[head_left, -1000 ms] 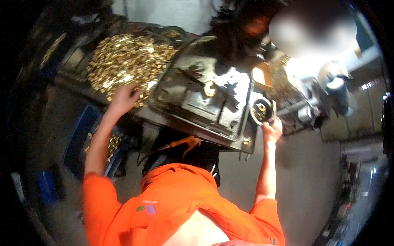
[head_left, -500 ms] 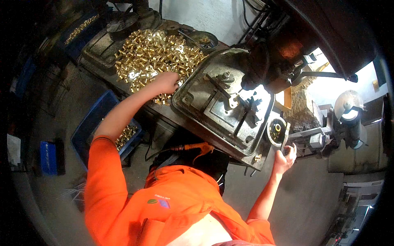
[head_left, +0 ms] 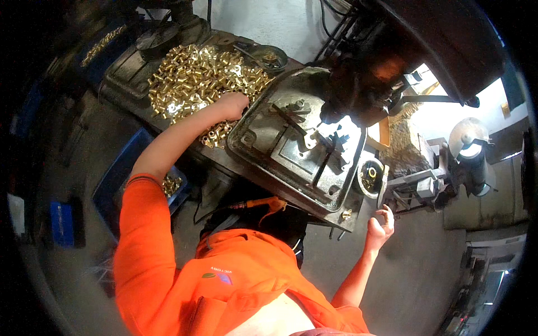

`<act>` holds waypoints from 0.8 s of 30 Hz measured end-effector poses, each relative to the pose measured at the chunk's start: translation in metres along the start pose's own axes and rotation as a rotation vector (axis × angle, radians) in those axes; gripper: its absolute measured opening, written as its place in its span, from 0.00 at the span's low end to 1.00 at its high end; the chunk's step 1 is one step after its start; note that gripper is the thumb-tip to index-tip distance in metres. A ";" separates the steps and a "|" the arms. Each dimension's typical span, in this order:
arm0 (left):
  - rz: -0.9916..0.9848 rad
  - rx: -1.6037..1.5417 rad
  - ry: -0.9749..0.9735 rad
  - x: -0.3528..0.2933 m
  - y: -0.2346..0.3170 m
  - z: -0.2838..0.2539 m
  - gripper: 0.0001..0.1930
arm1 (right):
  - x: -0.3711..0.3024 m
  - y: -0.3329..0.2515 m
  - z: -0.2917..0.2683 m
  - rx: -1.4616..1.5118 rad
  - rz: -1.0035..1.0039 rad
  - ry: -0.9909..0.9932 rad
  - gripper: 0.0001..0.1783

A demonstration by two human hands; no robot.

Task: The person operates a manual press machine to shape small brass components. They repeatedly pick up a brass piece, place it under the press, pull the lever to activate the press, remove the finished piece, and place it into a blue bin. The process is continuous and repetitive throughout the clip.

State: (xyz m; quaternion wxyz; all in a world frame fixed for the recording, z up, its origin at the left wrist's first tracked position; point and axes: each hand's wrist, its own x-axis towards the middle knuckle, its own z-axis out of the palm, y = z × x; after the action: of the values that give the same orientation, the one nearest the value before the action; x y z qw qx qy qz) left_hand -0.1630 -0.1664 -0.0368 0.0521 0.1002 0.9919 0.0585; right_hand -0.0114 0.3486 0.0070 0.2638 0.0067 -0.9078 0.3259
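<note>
My left hand [head_left: 232,106] is closed at the right edge of a heap of brass fittings [head_left: 196,81], beside the rim of the metal machine table [head_left: 263,159]. What its fingers hold, if anything, is hidden. Off the table's right corner, my right hand [head_left: 381,228] is open, thumb and fingers apart, just below the lower end of a flat metal lever [head_left: 383,187]. A bright flanged piece [head_left: 309,140] sits in the fixture [head_left: 333,147] under the dark machine head [head_left: 353,84]. One brass fitting [head_left: 347,214] lies alone at the near right corner.
A blue crate [head_left: 120,179] with more fittings stands below the bench on the left. An orange air gun [head_left: 273,205] hangs at the bench front. A round bowl [head_left: 361,182] holds a yellow ring. Behind the heap sits a dark dish [head_left: 269,57]. A grinder-like machine [head_left: 471,145] stands right.
My left hand has shifted slightly along the heap's edge toward the machine table. My right hand has dropped a little from the lever and its fingers have opened. The whole view has shifted slightly.
</note>
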 end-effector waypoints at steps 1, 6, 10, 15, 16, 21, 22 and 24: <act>0.017 0.005 0.008 -0.001 0.001 -0.003 0.09 | -0.001 -0.003 -0.002 0.019 0.010 0.003 0.12; -0.064 -0.332 0.370 -0.030 0.004 -0.027 0.12 | -0.005 -0.036 -0.011 0.133 -0.006 -0.011 0.13; -0.137 -1.149 0.168 -0.073 0.047 -0.063 0.09 | -0.007 -0.091 0.014 0.404 -0.011 -0.332 0.14; 0.668 -0.371 0.429 -0.110 0.130 -0.068 0.09 | -0.013 -0.133 0.081 1.198 0.346 -0.881 0.40; 0.760 -0.266 0.314 -0.112 0.140 -0.067 0.11 | -0.012 -0.140 0.089 1.389 0.434 -0.914 0.41; 0.906 -0.335 0.241 -0.122 0.171 -0.044 0.06 | -0.032 -0.142 0.109 1.524 0.462 -0.963 0.39; 0.946 -0.302 0.322 -0.122 0.174 -0.041 0.05 | -0.033 -0.140 0.105 1.488 0.509 -0.988 0.38; 0.927 -0.380 0.329 -0.121 0.178 -0.038 0.06 | -0.043 -0.132 0.107 1.405 0.490 -0.950 0.37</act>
State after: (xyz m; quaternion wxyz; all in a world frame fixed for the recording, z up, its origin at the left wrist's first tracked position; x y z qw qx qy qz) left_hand -0.0155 -0.0222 0.0341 -0.1185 0.5064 0.8105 0.2693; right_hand -0.0012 0.1739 -0.0050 -0.2839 0.1075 -0.4873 0.8188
